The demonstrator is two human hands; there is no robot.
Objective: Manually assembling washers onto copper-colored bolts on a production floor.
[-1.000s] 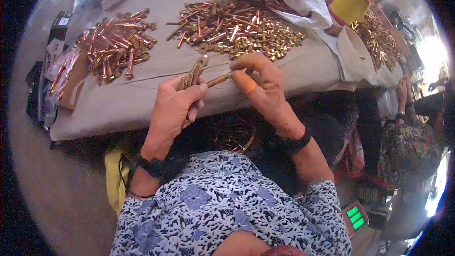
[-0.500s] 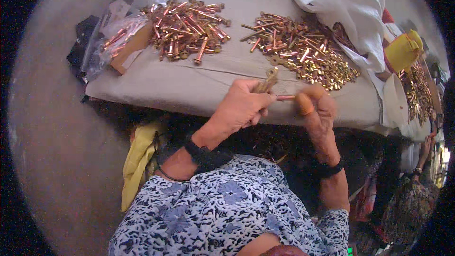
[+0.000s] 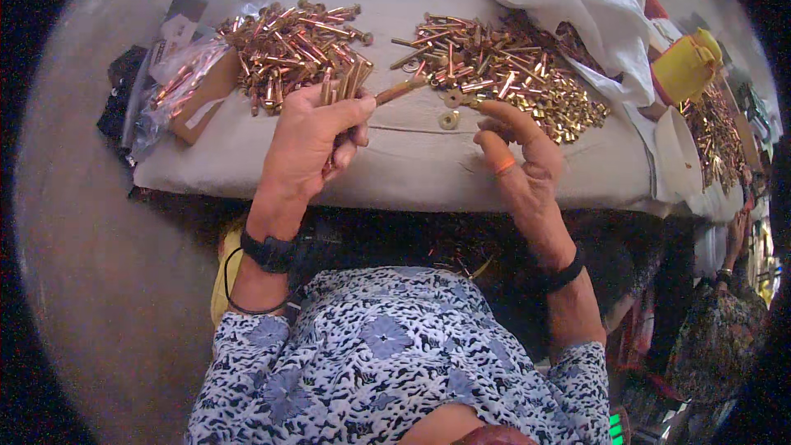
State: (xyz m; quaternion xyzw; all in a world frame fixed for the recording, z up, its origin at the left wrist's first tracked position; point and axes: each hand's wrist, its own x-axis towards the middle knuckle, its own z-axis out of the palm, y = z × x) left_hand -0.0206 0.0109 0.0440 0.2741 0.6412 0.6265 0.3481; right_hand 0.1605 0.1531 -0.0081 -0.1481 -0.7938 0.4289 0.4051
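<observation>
Over the table [image 3: 412,177], left hand [image 3: 306,138] pinching brassy bolts [image 3: 351,82], right hand [image 3: 530,163] loosely spread, near an apparent washer [image 3: 449,122].

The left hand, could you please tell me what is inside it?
The left hand holds several gold-coloured metal pieces, and another juts out rightward. Its curled fingers cover the lower parts, so their number cannot be told.

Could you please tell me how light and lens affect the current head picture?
In the head view, the round fisheye image leaves black corners; there, bright glare sits at the right rim, brassy bolts glint, and the space beneath the table is dark.
</observation>
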